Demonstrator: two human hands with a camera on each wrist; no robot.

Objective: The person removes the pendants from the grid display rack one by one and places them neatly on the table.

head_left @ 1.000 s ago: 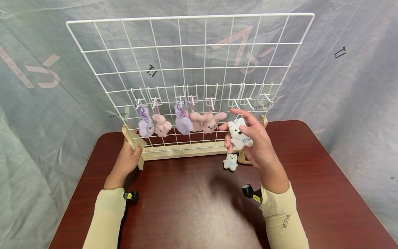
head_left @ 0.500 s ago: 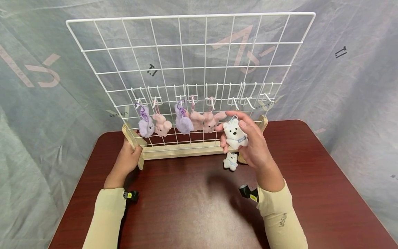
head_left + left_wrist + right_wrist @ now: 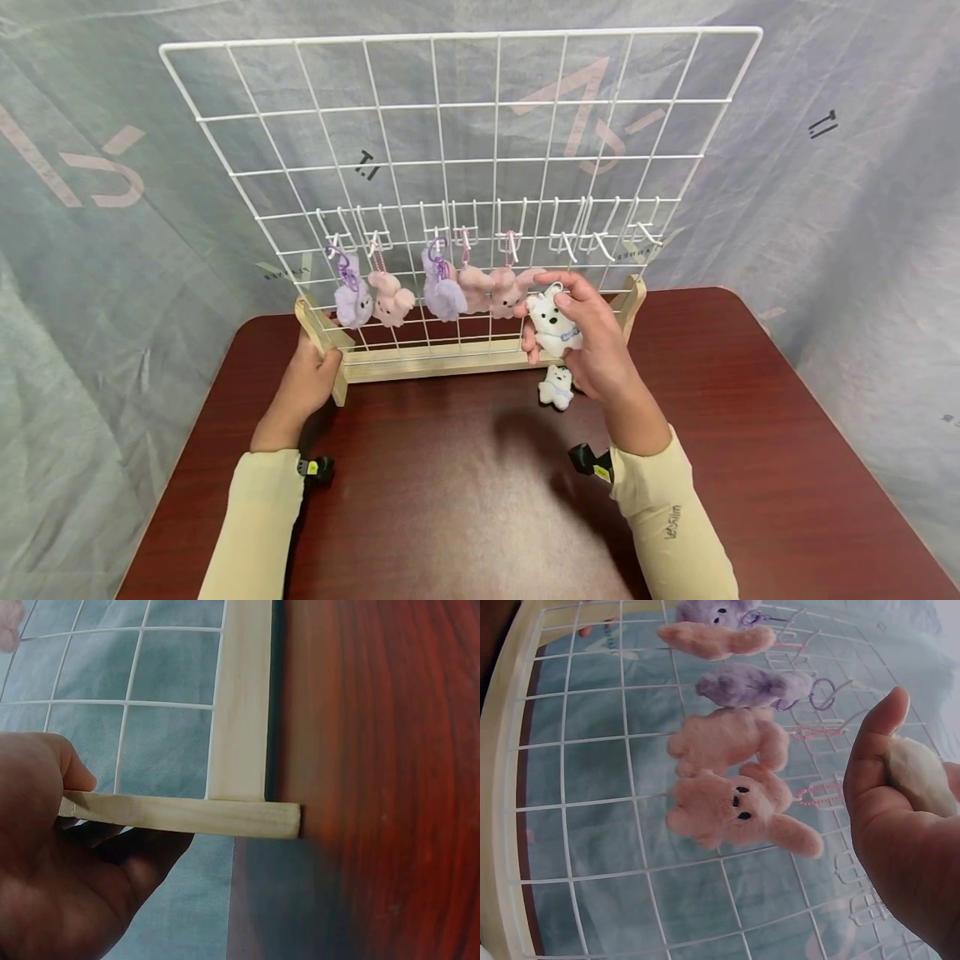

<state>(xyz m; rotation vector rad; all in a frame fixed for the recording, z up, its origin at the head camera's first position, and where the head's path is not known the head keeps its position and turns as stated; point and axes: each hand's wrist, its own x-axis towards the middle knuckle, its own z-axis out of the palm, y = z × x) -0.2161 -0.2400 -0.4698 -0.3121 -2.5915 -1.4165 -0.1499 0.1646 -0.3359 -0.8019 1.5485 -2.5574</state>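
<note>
My right hand [image 3: 600,346] holds a white bear plush keychain [image 3: 553,321] between thumb and fingers, its face turned toward me and a loop at its head. It is in front of the wire grid [image 3: 461,36], just right of a pink rabbit plush [image 3: 731,806]. In the right wrist view, part of the white plush [image 3: 921,776] shows behind the curled fingers. My left hand [image 3: 306,379] grips the left wooden end piece [image 3: 180,814] of the grid's stand, thumb on one side and fingers on the other. Below my right hand a second white bear plush [image 3: 556,389] lies on the table.
Purple [image 3: 354,302] and pink plush keychains hang from white hooks on the grid's left and middle. Bare hooks [image 3: 597,244] are at the right. A wooden crossbar [image 3: 442,362] runs along the grid's bottom. Grey printed cloth [image 3: 847,208] surrounds the dark red table [image 3: 450,500].
My right hand has moved left with the white bear plush, toward the pink rabbit plush. A brown plush on the table has become hidden behind that hand. The left hand keeps its grip.
</note>
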